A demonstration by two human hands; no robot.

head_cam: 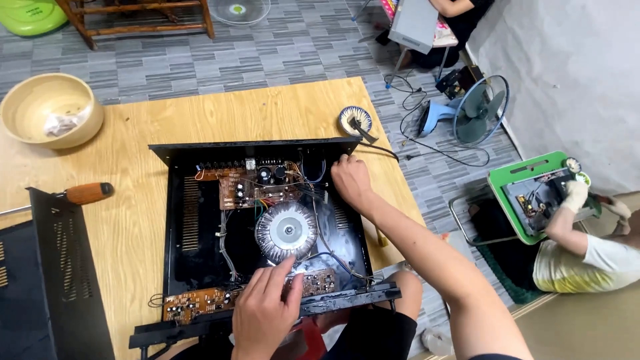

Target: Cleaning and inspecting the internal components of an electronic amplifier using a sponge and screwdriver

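Note:
An open black amplifier chassis (180, 220) lies on the wooden table (200, 117). Inside it sit a round silver toroidal transformer (287, 230), a brown circuit board (243, 187) at the back and another brown board (200, 301) along the front. My left hand (267, 313) rests on the front edge, fingers spread over the front board near the transformer. My right hand (351, 181) reaches to the chassis's back right corner, fingers curled among the wires there. Whether it grips a wire is hidden.
The black vented cover (63, 267) lies at left, with an orange-handled screwdriver (83, 194) beside it. A cream bowl (50, 110) holds crumpled paper. A small round dish (355, 121) stands behind the chassis. On the floor are a blue fan (470, 113), cables, and another person (587, 253) working on a green-framed device.

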